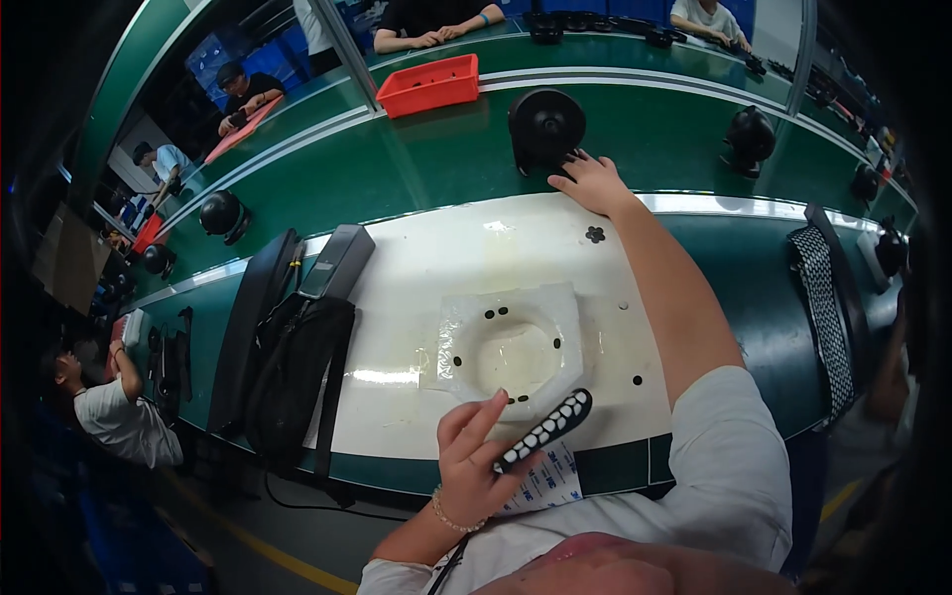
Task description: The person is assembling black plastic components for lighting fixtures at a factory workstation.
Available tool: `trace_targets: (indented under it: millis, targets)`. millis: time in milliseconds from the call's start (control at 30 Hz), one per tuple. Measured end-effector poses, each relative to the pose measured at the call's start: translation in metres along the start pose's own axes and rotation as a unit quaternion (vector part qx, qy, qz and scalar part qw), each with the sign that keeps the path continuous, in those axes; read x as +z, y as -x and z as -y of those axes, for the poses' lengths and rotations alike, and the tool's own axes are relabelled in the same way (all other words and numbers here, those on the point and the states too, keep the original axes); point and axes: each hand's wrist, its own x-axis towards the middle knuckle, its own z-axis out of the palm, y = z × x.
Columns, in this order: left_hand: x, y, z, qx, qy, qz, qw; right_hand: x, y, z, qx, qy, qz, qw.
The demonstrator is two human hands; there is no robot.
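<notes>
My left hand (471,466), near the front edge of the worktable, holds a long black piece with rounded ends and white pebble-like spots (545,430). A white sheet with blue print (551,486) lies beside that hand. My right arm stretches forward, and my right hand (595,186) has its fingers spread at the lower right of a black round-headed device (547,121) on the green belt. Whether the fingertips touch it I cannot tell. Between my arms sits a translucent white foam-like holder (567,309) with a round hollow and several small black pads around it.
A flower-shaped black piece (595,234) and a black dot (638,381) lie on the white mat (407,297). Left stand a black bag (297,377) and a grey box (337,260). Beyond are a red tray (428,85), another black device (749,139) and several people working.
</notes>
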Motion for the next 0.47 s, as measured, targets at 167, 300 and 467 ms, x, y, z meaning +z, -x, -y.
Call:
trace_targets:
  millis: [167, 300, 467]
  targets:
    - [-0.013, -0.02, 0.001, -0.035, 0.08, 0.004, 0.996, -0.008, 0.026, -0.003, -0.004, -0.058, -0.039, 0.998]
    - [-0.017, -0.075, 0.022, -0.017, 0.114, 0.044, 0.992, -0.017, 0.074, -0.027, -0.076, -0.032, -0.189, 0.978]
    - [0.015, -0.102, 0.114, -0.195, 0.205, 0.115, 0.952, -0.035, 0.128, -0.039, 0.124, 0.022, -0.081, 0.989]
